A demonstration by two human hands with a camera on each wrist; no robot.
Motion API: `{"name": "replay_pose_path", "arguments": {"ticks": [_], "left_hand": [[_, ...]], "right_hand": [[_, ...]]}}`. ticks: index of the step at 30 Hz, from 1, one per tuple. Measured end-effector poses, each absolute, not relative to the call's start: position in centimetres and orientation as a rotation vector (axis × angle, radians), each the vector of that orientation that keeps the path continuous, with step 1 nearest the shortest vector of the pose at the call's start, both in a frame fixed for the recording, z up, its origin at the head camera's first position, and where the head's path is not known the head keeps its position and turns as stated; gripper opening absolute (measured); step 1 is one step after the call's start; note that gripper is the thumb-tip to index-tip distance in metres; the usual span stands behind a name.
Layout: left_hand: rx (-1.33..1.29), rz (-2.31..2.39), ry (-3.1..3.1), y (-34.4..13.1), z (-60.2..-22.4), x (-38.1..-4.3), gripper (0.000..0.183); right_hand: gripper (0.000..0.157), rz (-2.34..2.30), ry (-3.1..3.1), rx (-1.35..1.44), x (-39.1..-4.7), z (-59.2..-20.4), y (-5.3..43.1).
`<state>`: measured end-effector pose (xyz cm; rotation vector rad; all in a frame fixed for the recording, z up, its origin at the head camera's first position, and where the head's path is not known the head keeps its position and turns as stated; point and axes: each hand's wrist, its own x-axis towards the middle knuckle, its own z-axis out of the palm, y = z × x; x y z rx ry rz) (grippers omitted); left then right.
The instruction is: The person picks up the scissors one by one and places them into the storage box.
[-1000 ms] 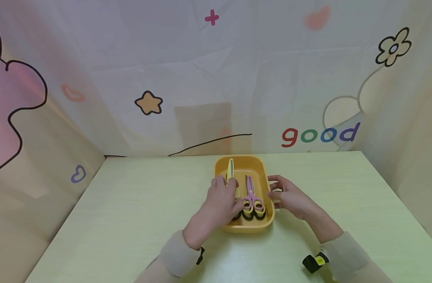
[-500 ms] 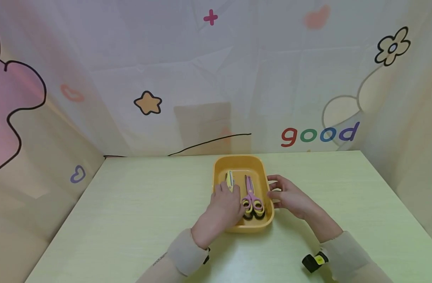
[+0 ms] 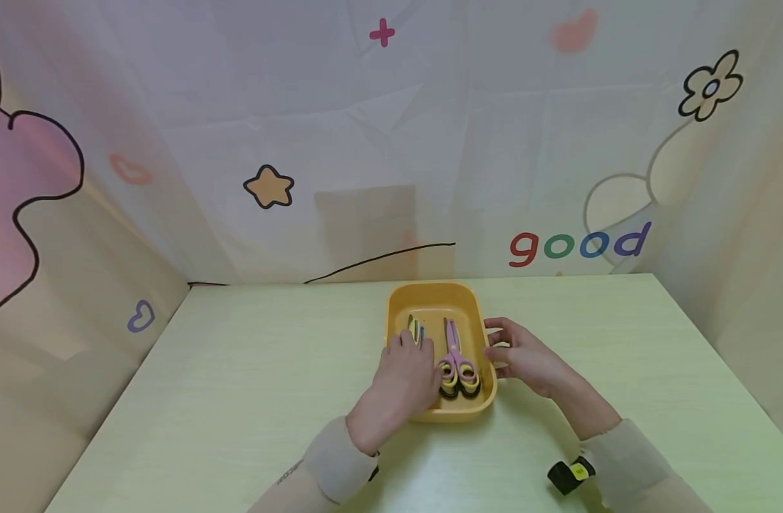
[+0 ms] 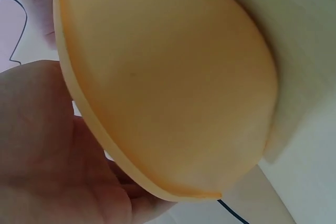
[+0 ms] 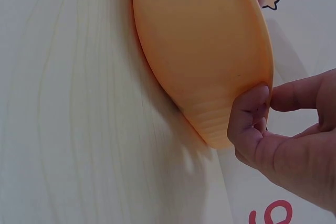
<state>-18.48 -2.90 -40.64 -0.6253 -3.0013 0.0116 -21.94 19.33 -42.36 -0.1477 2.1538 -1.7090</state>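
Note:
A yellow tray stands on the table. My left hand reaches into its left half with fingers bent over a pair of scissors. Only narrow yellow-green, dark and blue blade ends show ahead of the knuckles; the fingertips and handles are hidden. Beside it lies a pair of pink scissors, blades pointing away, with yellow and black handle loops showing beneath its own. At the tray's right side, my right hand holds the wall with bent fingers; in the right wrist view, one finger presses on the outside near the rim.
The pale green table extends to both sides of the tray. A printed curtain hangs right behind its back edge. A black wrist camera sits below the right sleeve.
My left hand has come slightly nearer and lower, and the yellow-green scissors blade has sunk and tilted down into the tray. My right hand has stayed at the tray's side.

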Motion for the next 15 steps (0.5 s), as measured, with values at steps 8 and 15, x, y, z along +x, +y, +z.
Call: {"name": "replay_pose_path", "arguments": {"ticks": [8, 15], "left_hand": [[-0.652, -0.144, -2.992, -3.5, -40.9, -18.6, 0.039], [-0.741, -0.266, -2.889, -4.6, -41.3, -18.7, 0.03]], "right_hand": [[0.059, -1.71, 2.151, -0.16, -22.0, -42.5, 19.4], [0.06, -1.697, 2.163, -0.159, -21.9, -42.5, 19.5]]}}
